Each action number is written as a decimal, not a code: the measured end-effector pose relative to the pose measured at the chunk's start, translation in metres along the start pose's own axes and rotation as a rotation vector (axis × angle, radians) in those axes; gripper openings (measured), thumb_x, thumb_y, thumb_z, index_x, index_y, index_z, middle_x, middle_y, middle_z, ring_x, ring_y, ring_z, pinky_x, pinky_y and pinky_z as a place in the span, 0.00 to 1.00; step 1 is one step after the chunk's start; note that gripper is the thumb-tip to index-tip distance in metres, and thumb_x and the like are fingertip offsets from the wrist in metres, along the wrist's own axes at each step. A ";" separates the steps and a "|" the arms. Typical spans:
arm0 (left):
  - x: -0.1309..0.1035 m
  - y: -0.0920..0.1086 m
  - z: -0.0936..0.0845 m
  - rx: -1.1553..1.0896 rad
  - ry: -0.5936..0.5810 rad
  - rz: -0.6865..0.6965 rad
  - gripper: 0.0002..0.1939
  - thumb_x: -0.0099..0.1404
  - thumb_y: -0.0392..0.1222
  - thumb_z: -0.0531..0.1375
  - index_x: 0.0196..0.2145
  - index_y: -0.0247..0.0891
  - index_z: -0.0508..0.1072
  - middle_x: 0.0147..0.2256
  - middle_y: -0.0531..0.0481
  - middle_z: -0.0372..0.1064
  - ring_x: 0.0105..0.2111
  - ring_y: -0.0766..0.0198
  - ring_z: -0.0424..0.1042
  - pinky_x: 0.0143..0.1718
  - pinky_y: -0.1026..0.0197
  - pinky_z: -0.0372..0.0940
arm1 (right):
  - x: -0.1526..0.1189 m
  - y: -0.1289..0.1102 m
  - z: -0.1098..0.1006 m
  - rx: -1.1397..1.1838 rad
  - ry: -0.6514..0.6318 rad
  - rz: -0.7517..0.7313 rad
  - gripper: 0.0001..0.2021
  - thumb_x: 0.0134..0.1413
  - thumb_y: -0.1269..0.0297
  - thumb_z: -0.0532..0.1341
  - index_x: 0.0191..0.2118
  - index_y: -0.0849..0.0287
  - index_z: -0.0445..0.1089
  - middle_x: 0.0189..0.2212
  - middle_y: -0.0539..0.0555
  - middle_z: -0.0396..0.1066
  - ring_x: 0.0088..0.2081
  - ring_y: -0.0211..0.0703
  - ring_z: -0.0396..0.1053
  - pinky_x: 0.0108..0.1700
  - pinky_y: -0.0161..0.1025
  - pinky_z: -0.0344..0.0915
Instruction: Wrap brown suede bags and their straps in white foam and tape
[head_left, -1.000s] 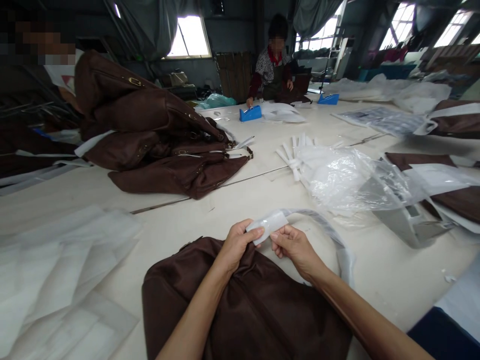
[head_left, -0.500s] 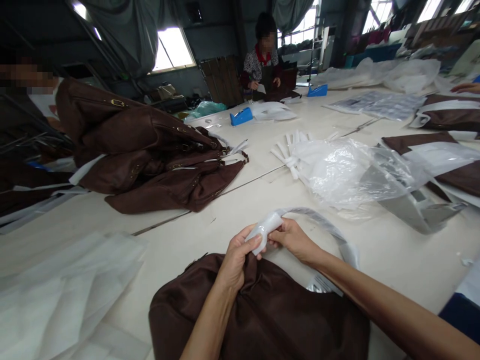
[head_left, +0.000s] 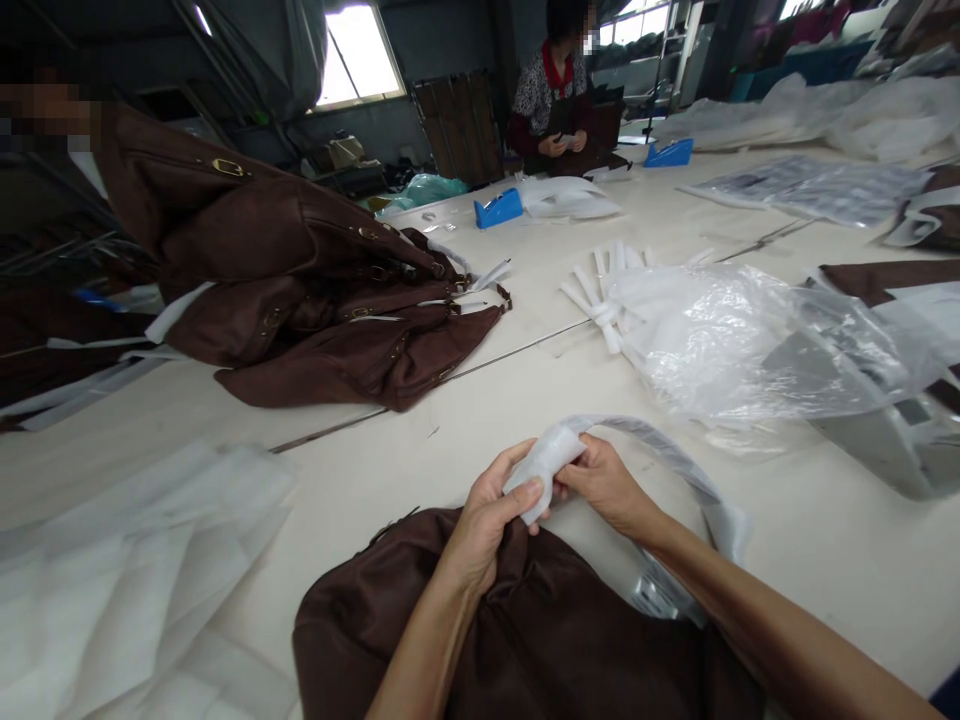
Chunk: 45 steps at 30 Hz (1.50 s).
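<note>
A dark brown bag [head_left: 570, 640] lies at the near edge of the white table, under my forearms. White wrapping [head_left: 546, 468] surrounds one end of its strap, and the covered strap [head_left: 660, 440] curves round to the right. My left hand [head_left: 501, 505] grips the wrapping from the left, thumb on top. On its right side my right hand [head_left: 600, 480] pinches the wrapping's edge between thumb and fingers. Part of the strap end is hidden under the wrapping and fingers.
Brown bags [head_left: 322, 300] are piled at the left. Translucent sheets [head_left: 135, 570] lie near left. Clear plastic [head_left: 735, 340] covers white strips at the right. Blue tape dispensers [head_left: 499, 208] stand farther back. A person [head_left: 555, 100] works across the table; another is at far left.
The view has shifted a little, so most things beyond my hands appear farther right. Both my hands remain on the wrapping. The person across the table has brought both hands together.
</note>
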<state>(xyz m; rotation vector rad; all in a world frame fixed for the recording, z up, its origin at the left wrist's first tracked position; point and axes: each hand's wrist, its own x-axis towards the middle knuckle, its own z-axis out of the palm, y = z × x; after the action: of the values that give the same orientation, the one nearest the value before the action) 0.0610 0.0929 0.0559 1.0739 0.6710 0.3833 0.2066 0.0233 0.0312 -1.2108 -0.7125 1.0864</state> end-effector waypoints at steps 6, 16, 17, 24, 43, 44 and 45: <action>0.004 -0.005 0.001 0.042 -0.008 -0.007 0.38 0.55 0.49 0.70 0.59 0.33 0.64 0.32 0.49 0.70 0.26 0.66 0.68 0.23 0.67 0.62 | 0.007 0.004 0.007 0.056 0.055 0.044 0.11 0.44 0.60 0.66 0.23 0.58 0.64 0.14 0.45 0.63 0.17 0.33 0.58 0.20 0.32 0.53; 0.006 -0.006 0.003 0.048 0.134 0.039 0.45 0.55 0.50 0.69 0.63 0.33 0.56 0.27 0.52 0.70 0.26 0.64 0.68 0.24 0.66 0.62 | -0.003 0.009 -0.010 0.516 -0.301 0.170 0.07 0.48 0.67 0.58 0.32 0.62 0.73 0.27 0.55 0.73 0.29 0.42 0.69 0.35 0.40 0.65; 0.005 -0.007 0.002 0.052 0.152 0.050 0.45 0.55 0.50 0.69 0.63 0.34 0.56 0.27 0.52 0.71 0.26 0.64 0.68 0.25 0.66 0.62 | -0.004 0.008 -0.011 0.520 -0.345 0.150 0.08 0.47 0.68 0.59 0.32 0.63 0.73 0.29 0.55 0.74 0.31 0.43 0.70 0.38 0.40 0.66; 0.008 -0.011 0.004 0.257 0.128 0.084 0.45 0.57 0.53 0.67 0.65 0.36 0.54 0.27 0.53 0.71 0.26 0.63 0.67 0.28 0.64 0.63 | -0.001 0.017 0.006 0.342 -0.111 0.100 0.16 0.53 0.53 0.65 0.31 0.64 0.72 0.23 0.53 0.72 0.23 0.41 0.68 0.27 0.38 0.65; 0.025 -0.002 0.005 0.177 0.270 0.071 0.42 0.46 0.44 0.74 0.56 0.29 0.66 0.29 0.49 0.73 0.25 0.67 0.72 0.26 0.68 0.66 | -0.040 -0.027 -0.034 -0.021 0.139 0.195 0.19 0.51 0.48 0.67 0.38 0.60 0.73 0.34 0.56 0.76 0.32 0.42 0.74 0.33 0.36 0.70; 0.025 -0.002 0.004 0.177 0.275 0.077 0.41 0.46 0.44 0.74 0.56 0.29 0.67 0.29 0.50 0.73 0.24 0.68 0.71 0.26 0.68 0.66 | -0.058 -0.036 -0.043 -0.061 0.172 0.135 0.17 0.50 0.50 0.68 0.37 0.59 0.73 0.34 0.55 0.76 0.31 0.40 0.74 0.32 0.35 0.69; 0.024 -0.003 0.004 0.176 0.279 0.085 0.40 0.46 0.43 0.73 0.56 0.29 0.67 0.29 0.50 0.73 0.23 0.69 0.71 0.26 0.68 0.66 | -0.079 -0.043 -0.052 -0.110 0.198 0.089 0.16 0.50 0.50 0.68 0.35 0.59 0.73 0.31 0.54 0.76 0.30 0.39 0.73 0.31 0.35 0.68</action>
<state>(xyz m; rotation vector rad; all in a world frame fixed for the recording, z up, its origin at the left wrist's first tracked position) 0.0818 0.1034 0.0468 1.2314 0.9214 0.5624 0.2370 -0.0688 0.0679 -1.4339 -0.5765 0.9936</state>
